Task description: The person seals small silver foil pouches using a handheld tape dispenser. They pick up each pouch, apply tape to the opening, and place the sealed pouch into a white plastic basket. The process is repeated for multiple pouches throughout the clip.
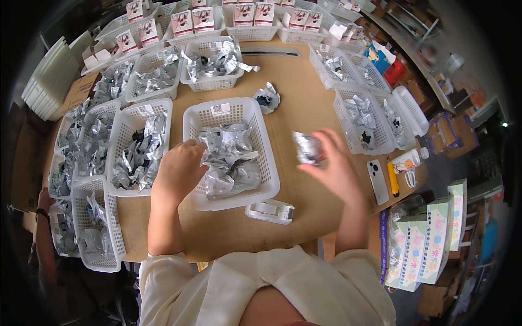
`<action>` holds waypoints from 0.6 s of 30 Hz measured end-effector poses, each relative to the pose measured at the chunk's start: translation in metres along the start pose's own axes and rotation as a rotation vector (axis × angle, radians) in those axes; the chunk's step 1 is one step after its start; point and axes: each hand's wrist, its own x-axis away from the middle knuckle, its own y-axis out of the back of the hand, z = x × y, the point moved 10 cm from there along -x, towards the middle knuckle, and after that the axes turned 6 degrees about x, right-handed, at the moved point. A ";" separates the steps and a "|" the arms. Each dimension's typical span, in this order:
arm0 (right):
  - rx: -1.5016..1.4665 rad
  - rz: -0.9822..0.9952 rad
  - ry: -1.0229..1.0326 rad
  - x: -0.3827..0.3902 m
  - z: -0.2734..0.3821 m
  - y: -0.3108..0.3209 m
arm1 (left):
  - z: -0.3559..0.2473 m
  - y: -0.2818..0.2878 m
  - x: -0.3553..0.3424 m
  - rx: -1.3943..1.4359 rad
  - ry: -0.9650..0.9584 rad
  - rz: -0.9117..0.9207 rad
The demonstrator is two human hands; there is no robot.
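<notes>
My right hand point(326, 157) holds a crumpled silver foil pouch point(306, 146) between thumb and fingers, over the table just right of a white perforated basket point(265, 163). My left hand point(179, 165) has its fingers curled at the basket's left part, over a pile of foil pouches point(231, 157); what its fingertips grip, if anything, is hidden. A pouch with dark blue content point(266, 98) lies behind the basket. A white tape dispenser point(269, 211) sits in front of it.
Baskets of pouches point(140, 108) line the left, back and right; small boxes point(203, 20) fill rear baskets. A phone point(377, 182), yellow cutter point(392, 178) and white bottle point(405, 162) lie right, near printed cartons point(435, 239). Another person's arm point(44, 228) shows far left, beside the baskets.
</notes>
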 end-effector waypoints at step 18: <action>0.299 0.132 0.088 -0.180 -0.105 -0.186 | -0.034 -0.024 0.006 0.171 -0.196 0.179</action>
